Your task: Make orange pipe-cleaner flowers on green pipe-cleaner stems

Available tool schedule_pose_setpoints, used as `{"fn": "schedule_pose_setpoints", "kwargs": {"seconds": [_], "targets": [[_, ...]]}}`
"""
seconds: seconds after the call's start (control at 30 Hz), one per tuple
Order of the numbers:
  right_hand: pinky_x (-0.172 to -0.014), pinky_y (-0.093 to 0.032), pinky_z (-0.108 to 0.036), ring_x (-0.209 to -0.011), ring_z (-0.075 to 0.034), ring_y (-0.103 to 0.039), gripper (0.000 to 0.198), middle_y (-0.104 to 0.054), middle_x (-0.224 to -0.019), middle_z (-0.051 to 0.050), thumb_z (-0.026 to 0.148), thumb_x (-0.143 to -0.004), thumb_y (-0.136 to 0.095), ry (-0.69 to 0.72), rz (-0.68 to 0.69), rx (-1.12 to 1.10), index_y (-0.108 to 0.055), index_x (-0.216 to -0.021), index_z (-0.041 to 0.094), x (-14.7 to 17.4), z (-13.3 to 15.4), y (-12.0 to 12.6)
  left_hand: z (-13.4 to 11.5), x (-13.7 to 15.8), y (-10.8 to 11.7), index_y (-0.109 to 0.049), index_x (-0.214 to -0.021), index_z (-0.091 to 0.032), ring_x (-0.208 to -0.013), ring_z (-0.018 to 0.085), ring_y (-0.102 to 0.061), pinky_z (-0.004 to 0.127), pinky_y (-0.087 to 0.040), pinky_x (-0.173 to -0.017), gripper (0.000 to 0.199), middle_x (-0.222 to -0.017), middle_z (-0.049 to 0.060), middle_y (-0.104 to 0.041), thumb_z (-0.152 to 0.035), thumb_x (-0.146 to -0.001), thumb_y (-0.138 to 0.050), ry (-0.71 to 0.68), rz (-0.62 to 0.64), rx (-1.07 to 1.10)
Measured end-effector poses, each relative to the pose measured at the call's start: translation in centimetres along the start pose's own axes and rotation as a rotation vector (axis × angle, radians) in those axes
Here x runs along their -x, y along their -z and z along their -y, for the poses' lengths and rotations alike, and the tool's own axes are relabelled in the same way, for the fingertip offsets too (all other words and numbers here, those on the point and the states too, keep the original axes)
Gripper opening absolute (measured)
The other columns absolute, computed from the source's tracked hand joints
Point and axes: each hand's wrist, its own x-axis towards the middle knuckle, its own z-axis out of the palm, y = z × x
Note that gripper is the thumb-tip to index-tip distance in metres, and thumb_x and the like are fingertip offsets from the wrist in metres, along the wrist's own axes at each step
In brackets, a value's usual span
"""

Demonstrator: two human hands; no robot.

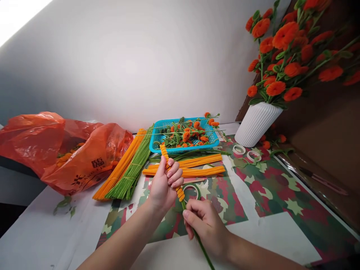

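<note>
My left hand [165, 182] is closed around a coiled orange pipe cleaner [180, 194], whose spiral sticks out above and below the fist. From the coil's lower end runs a green pipe cleaner stem [203, 247]. My right hand [206, 221] pinches that stem between thumb and fingers, just under the coil. Behind the hands lie small bundles of orange pipe cleaners [201, 171]. A roll of green tape [198, 192] rests on the mat, partly hidden by the coil and my right hand.
A blue basket [157, 125] of orange flowers and leaves stands at the back. On the left are an orange plastic bag [84, 161] and long bundles of green pipe cleaners [131, 168]. A white vase [254, 125] of orange flowers and white tape rolls [239, 150] are at right.
</note>
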Motion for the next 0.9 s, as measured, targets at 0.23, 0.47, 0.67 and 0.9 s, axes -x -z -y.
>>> {"fn": "schedule_pose_setpoints", "kwargs": {"seconds": [0.23,0.47,0.67,0.9], "targets": [[-0.049,-0.034,-0.021,-0.042,-0.007,-0.039,0.033,-0.048,-0.045,0.005,0.032,-0.090,-0.046,0.035,0.018,0.012,-0.040,-0.060,0.020,-0.06,0.10,0.14,0.70,0.14,0.53,-0.044,-0.067,-0.017,-0.031,0.003,-0.029,0.013,-0.023,-0.031,0.041,-0.047,-0.009,-0.031,-0.041,-0.099,-0.037,0.025,0.011,-0.023],[-0.052,-0.035,-0.022,-0.043,-0.008,-0.040,0.033,-0.048,-0.045,0.005,0.032,-0.091,-0.044,-0.014,0.025,0.007,-0.039,-0.060,0.020,-0.07,0.53,0.63,0.29,-0.10,0.42,-0.044,-0.068,-0.017,-0.031,0.004,-0.027,0.012,-0.024,-0.031,0.040,-0.046,-0.010,-0.027,-0.041,-0.099,-0.036,0.050,-0.005,0.010],[-0.054,-0.035,-0.022,-0.044,-0.008,-0.040,0.034,-0.047,-0.045,0.005,0.029,-0.090,-0.044,-0.001,0.026,0.021,-0.038,-0.058,0.020,-0.11,0.41,0.67,0.21,0.15,0.09,-0.043,-0.068,-0.017,-0.031,0.004,-0.028,0.013,-0.023,-0.031,0.043,-0.046,-0.009,-0.028,-0.040,-0.101,-0.028,0.058,-0.024,0.018],[-0.052,-0.034,-0.022,-0.045,-0.008,-0.041,0.034,-0.047,-0.045,0.005,0.031,-0.091,-0.044,0.008,0.012,0.017,-0.039,-0.059,0.020,-0.11,0.28,0.68,0.39,0.25,-0.04,-0.042,-0.067,-0.017,-0.030,0.003,-0.028,0.012,-0.022,-0.030,0.044,-0.046,-0.009,-0.029,-0.039,-0.101,-0.027,0.059,-0.032,0.026]]}}
